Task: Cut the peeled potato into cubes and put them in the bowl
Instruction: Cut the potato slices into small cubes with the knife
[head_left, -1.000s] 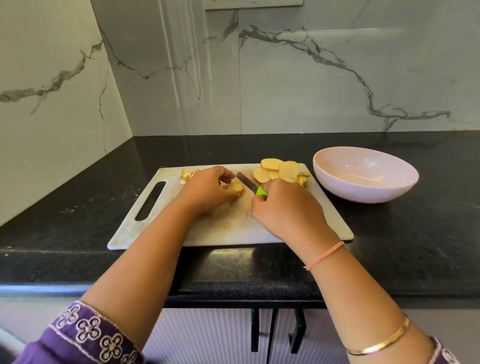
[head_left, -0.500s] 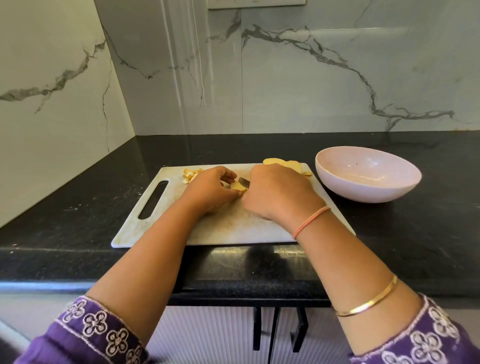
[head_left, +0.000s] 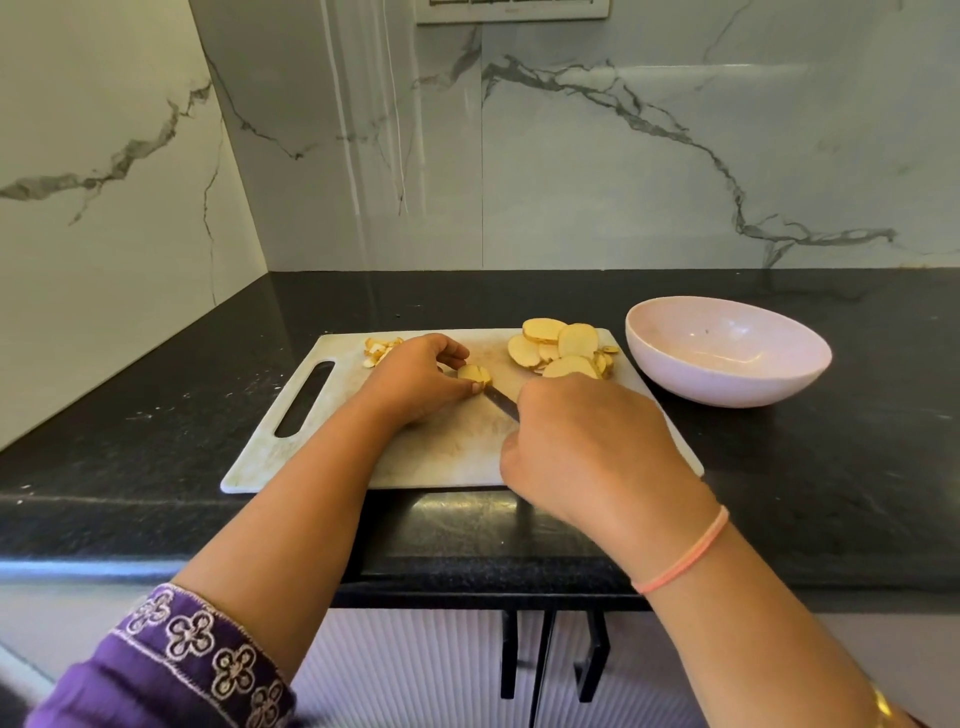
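Head view: left hand (head_left: 415, 379) is pinching the last potato stub (head_left: 474, 373) with curled fingertips, holding it down on the cutting board (head_left: 457, 452) near mid-board. Right hand (head_left: 582, 441) is curling tight around a knife (head_left: 501, 400); the handle is hidden in the fist. The blade is running diagonally away and leftward, its tip meeting the stub's near right side. So the stub is lying up-left of the right fingers, with the left hand the one touching it. Counting: one stub, one knife, one board, one bowl (head_left: 727, 353) sitting just right of the board, one heap of slices (head_left: 561, 348) with at least six rounds (overlap is hiding the rest), and one small pile of scraps (head_left: 379, 351). No cubes are showing.
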